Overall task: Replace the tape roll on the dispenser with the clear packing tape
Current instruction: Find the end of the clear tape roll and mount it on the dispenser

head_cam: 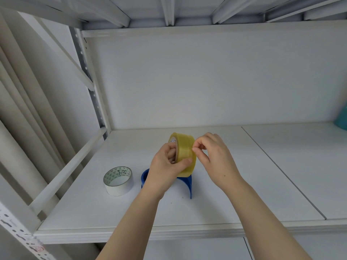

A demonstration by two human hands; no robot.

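Observation:
My left hand (166,166) holds the yellowish clear packing tape roll (185,147) upright above the shelf, fingers through its core and thumb on the outer face. My right hand (212,156) pinches at the roll's right edge with thumb and forefinger. Below the roll, the blue tape dispenser (186,182) lies on the white shelf (234,184), partly hidden by my left hand. A white tape roll (118,181) with a green triangle-patterned core lies flat to the dispenser's left.
White shelving post (90,76) and a diagonal brace stand at the left. The shelf's back wall is close behind. A teal object (342,117) sits at the far right edge. A seam (281,169) runs across the shelf board on the right.

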